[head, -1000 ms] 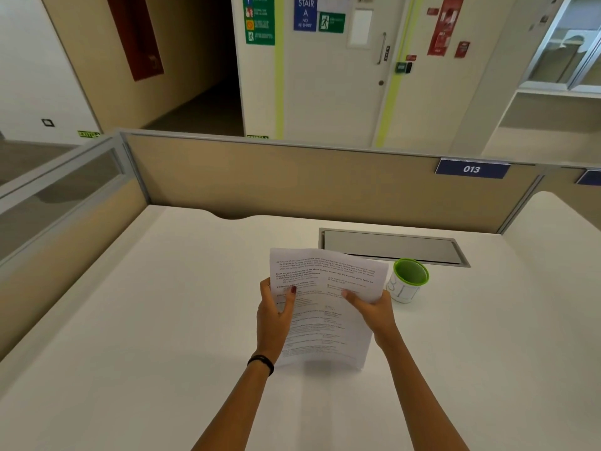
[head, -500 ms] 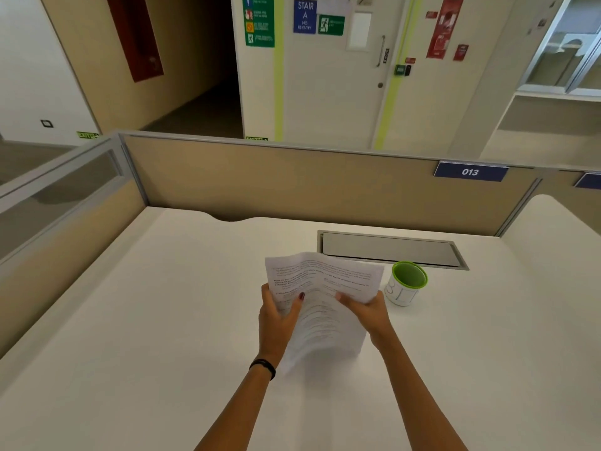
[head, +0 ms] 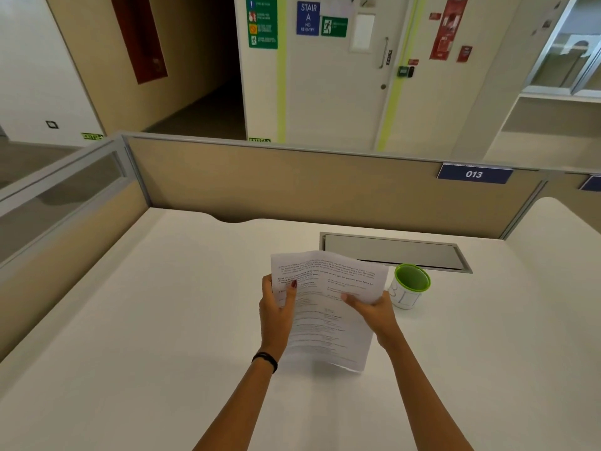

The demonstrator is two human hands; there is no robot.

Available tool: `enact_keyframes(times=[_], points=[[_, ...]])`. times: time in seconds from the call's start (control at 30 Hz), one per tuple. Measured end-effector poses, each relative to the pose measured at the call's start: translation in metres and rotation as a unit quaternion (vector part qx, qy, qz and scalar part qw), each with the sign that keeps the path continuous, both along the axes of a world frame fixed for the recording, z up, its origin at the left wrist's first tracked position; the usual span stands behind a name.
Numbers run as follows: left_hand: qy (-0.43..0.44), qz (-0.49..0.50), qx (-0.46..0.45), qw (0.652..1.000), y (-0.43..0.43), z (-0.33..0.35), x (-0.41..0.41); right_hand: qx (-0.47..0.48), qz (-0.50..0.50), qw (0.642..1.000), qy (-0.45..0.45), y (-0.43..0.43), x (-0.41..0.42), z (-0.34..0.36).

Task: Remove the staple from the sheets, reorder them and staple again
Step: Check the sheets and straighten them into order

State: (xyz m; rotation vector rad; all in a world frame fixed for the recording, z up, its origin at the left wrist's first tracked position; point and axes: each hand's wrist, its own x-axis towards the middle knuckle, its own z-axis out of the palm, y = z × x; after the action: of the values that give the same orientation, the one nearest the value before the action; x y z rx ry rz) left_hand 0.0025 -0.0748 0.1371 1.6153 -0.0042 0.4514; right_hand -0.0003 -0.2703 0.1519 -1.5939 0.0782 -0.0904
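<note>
Printed white sheets are held up above the white desk, their lower edge close to the desktop. My left hand grips the left edge, thumb on the front of the page. My right hand pinches the right edge, thumb on the printed side. The top of the sheets bends slightly away from me. I cannot make out a staple, and no stapler or staple remover is in view.
A white cup with a green rim stands just right of the sheets. Behind it lies a grey cable-tray lid set into the desk. Beige partition panels close off the back and left sides.
The sheets buckled in the middle as my hands came closer together, then flattened again as the hands spread. The cup stayed put.
</note>
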Motion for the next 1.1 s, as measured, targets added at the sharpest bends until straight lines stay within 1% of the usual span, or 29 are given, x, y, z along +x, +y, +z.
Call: enact_keyframes(times=[0.27,0.47,0.57,0.67,0.87,0.97,1.1], points=[[-0.019,0.005,0.017,1.000,0.009,0.000,-0.001,-0.004,0.009,1.000,0.002,-0.009,0.003,0.007],[-0.045,0.000,0.063,0.997,0.008,0.003,0.000,0.008,0.010,1.000,-0.010,-0.007,0.006,0.010],[-0.026,-0.015,0.073,0.997,0.003,-0.007,-0.004,0.015,0.003,1.000,-0.008,-0.001,0.003,-0.001],[-0.011,-0.014,0.066,0.998,-0.003,-0.017,-0.009,0.025,-0.007,1.000,-0.001,0.003,0.001,-0.008],[0.001,-0.006,0.057,0.998,-0.003,-0.023,-0.006,0.015,-0.011,1.000,0.007,-0.002,0.003,-0.005],[-0.010,0.002,0.042,0.999,-0.002,-0.017,-0.002,0.016,-0.008,1.000,0.006,-0.005,0.003,-0.003],[-0.017,0.038,0.015,0.999,0.003,0.005,0.012,0.007,0.008,1.000,0.005,-0.005,0.004,0.000]])
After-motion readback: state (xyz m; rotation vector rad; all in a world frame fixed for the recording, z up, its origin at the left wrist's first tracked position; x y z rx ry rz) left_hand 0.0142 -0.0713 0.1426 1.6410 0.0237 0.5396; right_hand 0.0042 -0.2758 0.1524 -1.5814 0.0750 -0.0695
